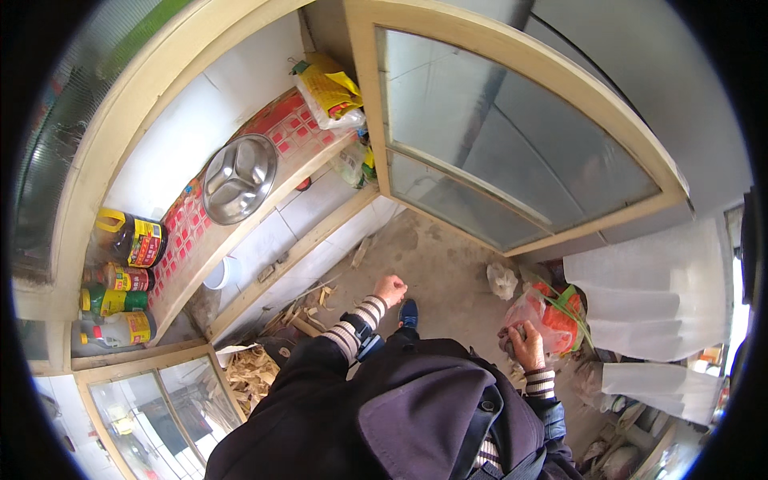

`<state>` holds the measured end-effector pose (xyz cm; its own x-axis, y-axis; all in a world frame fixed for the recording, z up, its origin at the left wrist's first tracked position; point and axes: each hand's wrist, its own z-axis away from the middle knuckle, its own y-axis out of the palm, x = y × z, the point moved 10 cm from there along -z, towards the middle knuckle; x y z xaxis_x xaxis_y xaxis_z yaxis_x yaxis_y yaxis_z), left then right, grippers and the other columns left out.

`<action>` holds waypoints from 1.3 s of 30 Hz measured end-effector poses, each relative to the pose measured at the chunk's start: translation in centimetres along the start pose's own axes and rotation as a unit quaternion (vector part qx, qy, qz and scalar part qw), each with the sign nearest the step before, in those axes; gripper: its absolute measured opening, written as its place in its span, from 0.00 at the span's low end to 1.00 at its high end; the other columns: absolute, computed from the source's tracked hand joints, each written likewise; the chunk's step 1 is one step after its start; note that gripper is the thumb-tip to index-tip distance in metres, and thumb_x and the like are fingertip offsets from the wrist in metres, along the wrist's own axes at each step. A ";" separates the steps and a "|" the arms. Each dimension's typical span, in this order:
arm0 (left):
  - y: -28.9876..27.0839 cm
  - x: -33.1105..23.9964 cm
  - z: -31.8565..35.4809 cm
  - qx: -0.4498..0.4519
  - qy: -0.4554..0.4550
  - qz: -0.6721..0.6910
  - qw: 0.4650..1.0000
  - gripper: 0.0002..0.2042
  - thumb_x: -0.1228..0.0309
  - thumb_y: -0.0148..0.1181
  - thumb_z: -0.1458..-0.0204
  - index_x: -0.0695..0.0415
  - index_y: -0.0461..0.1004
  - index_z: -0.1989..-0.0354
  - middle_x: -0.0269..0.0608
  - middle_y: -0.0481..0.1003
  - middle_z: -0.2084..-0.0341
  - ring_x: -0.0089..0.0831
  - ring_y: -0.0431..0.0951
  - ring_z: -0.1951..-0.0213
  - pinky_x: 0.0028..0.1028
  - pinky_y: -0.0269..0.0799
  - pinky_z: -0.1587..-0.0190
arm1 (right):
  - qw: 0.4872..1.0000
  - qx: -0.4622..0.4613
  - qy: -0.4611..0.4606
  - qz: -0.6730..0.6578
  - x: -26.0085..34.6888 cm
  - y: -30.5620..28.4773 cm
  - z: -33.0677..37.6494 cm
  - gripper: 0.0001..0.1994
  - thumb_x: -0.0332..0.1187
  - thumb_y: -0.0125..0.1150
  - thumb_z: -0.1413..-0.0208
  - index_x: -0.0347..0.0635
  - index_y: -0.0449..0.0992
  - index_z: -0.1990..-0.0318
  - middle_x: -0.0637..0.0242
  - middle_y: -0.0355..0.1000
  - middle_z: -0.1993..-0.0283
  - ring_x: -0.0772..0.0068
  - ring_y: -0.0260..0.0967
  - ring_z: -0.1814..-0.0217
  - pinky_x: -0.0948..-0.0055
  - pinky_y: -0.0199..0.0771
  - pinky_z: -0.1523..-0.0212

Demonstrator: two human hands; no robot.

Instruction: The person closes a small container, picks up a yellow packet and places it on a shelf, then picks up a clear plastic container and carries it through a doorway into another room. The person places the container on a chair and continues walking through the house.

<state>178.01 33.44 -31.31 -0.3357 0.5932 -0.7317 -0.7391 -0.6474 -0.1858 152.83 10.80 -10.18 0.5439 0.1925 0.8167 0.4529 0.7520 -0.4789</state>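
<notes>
My left hand (390,290) hangs in front of me over the floor, its fingers curled closed, and nothing shows in them. On the right, my right hand (528,347) is closed on a crumpled grey rag (507,339), partly hidden by the fingers. Just beyond that hand is a plastic bag (538,314) with red and orange colours and green leaves or stalks sticking out. A divided round metal tray (240,178) leans on the cupboard shelf (178,276), which has a red-and-white checked cover; neither hand touches it.
An open glazed door (512,136) with a wooden frame stands ahead. Several sauce bottles (132,242) line the shelf's left end, and a yellow bag (330,90) lies at its far end. Wood shavings (252,376) are heaped low left. White curtains (640,296) hang at right.
</notes>
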 end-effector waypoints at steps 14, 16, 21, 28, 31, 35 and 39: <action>17.6 0.0 11.0 0.155 0.054 -0.173 0.971 0.05 0.71 0.56 0.50 0.60 0.70 0.70 0.37 0.73 0.83 0.22 0.70 0.83 0.22 0.66 0.83 | 0.895 -0.273 0.136 -0.326 -21.0 -9.6 23.6 0.09 0.35 0.49 0.42 0.38 0.70 0.64 0.71 0.70 0.71 0.81 0.66 0.70 0.80 0.69 0.69; 22.2 0.7 13.9 0.216 0.061 -0.173 0.959 0.06 0.70 0.56 0.50 0.60 0.71 0.69 0.38 0.73 0.82 0.23 0.70 0.83 0.22 0.66 0.83 | 0.847 -0.300 0.126 -0.421 -23.3 -10.2 28.6 0.11 0.39 0.50 0.42 0.42 0.71 0.63 0.71 0.71 0.69 0.80 0.66 0.71 0.80 0.68 0.76; 31.5 1.2 18.7 0.309 0.088 -0.246 0.914 0.06 0.71 0.55 0.51 0.60 0.71 0.69 0.39 0.73 0.82 0.24 0.71 0.83 0.22 0.67 0.82 | 0.709 -0.387 0.094 -0.582 -26.2 -12.5 39.6 0.13 0.44 0.52 0.44 0.45 0.70 0.60 0.68 0.71 0.66 0.77 0.67 0.70 0.78 0.68 0.78; 39.8 2.9 21.9 0.348 0.134 -0.379 0.847 0.06 0.72 0.58 0.53 0.62 0.71 0.75 0.39 0.71 0.88 0.27 0.70 0.86 0.27 0.67 0.84 | 0.615 -0.504 0.009 -0.606 -28.8 -13.7 55.4 0.17 0.38 0.59 0.49 0.45 0.63 0.55 0.63 0.67 0.52 0.74 0.67 0.60 0.75 0.74 0.71; 43.4 3.7 20.4 0.317 0.139 -0.487 0.802 0.06 0.73 0.59 0.54 0.63 0.73 0.74 0.41 0.72 0.87 0.28 0.71 0.85 0.28 0.68 0.83 | 0.580 -0.558 0.021 -0.593 -31.9 -12.4 59.1 0.18 0.38 0.60 0.49 0.45 0.62 0.54 0.63 0.67 0.52 0.74 0.67 0.60 0.76 0.74 0.71; 49.2 4.5 21.5 0.292 0.148 -0.622 0.711 0.08 0.72 0.58 0.55 0.65 0.75 0.69 0.47 0.75 0.80 0.34 0.77 0.77 0.31 0.73 0.73 | 0.512 -0.643 0.049 -0.567 -36.4 -11.7 68.5 0.19 0.36 0.60 0.50 0.44 0.62 0.53 0.63 0.68 0.56 0.72 0.68 0.63 0.75 0.74 0.73; 60.8 8.2 28.1 0.354 0.238 -0.732 0.532 0.17 0.63 0.55 0.55 0.66 0.75 0.65 0.53 0.76 0.70 0.41 0.77 0.64 0.34 0.70 0.58 | 0.424 -0.698 0.159 -0.555 -40.1 -10.9 81.4 0.15 0.35 0.58 0.49 0.44 0.63 0.56 0.63 0.71 0.62 0.71 0.70 0.69 0.75 0.72 0.78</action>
<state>113.88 12.41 -30.15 0.9627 -0.0835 -0.2575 -0.0965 0.7829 -0.6146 68.64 46.20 -11.53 -0.5851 -0.0539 0.8092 0.4103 -0.8803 0.2380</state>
